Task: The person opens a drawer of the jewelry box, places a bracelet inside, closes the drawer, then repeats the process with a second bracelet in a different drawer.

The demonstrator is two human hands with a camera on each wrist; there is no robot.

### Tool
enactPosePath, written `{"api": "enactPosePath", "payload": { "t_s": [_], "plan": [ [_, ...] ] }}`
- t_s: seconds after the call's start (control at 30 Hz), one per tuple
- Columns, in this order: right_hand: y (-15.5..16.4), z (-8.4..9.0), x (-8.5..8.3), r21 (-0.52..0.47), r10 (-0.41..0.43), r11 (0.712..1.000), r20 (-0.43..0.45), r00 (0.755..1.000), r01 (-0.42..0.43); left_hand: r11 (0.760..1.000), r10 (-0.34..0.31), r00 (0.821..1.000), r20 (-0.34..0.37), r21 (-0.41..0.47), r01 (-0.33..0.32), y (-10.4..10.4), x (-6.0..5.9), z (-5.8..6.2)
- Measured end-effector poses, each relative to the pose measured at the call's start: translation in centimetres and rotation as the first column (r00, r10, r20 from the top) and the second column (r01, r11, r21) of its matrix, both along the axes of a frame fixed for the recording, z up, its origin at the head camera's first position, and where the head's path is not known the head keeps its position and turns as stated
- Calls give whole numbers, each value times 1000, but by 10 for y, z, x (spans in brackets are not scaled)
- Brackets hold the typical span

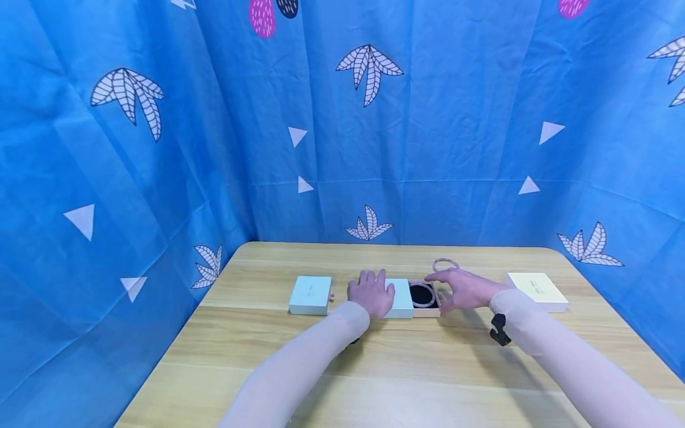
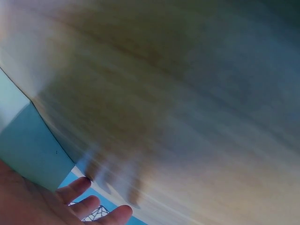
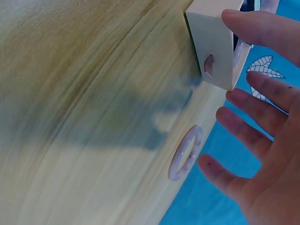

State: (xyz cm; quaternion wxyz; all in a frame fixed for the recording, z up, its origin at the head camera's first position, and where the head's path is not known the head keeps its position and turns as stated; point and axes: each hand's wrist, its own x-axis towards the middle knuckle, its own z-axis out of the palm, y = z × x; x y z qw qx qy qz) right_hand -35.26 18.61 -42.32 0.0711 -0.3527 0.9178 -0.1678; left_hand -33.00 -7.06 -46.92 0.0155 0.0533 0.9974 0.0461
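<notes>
My left hand (image 1: 373, 295) rests with straight fingers at a pale blue drawer box (image 1: 399, 298), covering its left part. On the box's right side, the pale drawer (image 1: 426, 312) is pulled out, showing a black lining with a pale lilac bangle (image 1: 423, 295) in it. At the drawer's outer end is my right hand (image 1: 462, 288), thumb and fingers apart across its width and nothing gripped. In the right wrist view the thumb overlaps the edge of the drawer (image 3: 208, 40), which has a small notch in its end face. A second bangle (image 3: 186, 152) lies on the table behind the right hand.
Left of my left hand sits another pale blue box (image 1: 311, 295) with a small pull tab on its right side. A pale yellow box (image 1: 536, 291) lies beyond my right wrist. Blue patterned curtain (image 1: 369, 142) hangs behind the wooden table (image 1: 396, 368).
</notes>
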Motion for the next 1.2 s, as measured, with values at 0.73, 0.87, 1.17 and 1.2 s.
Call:
{"api": "enactPosePath", "payload": {
  "t_s": [0.73, 0.87, 1.17, 1.2],
  "plan": [
    [0, -3, 0, -24, -13, 1000, 36, 999, 14, 1000, -6, 1000, -6, 2, 6, -2, 5, 5],
    [-2, -4, 0, -32, -19, 999, 39, 999, 20, 1000, -8, 1000, -7, -1, 8, -3, 6, 6],
    [-8, -4, 2, -40, -12, 999, 19, 1000, 13, 1000, -16, 1000, -14, -4, 16, -2, 9, 8],
    [-8, -4, 3, -42, -14, 999, 19, 1000, 14, 1000, -15, 1000, -15, -2, 15, -2, 9, 9]
  ]
}}
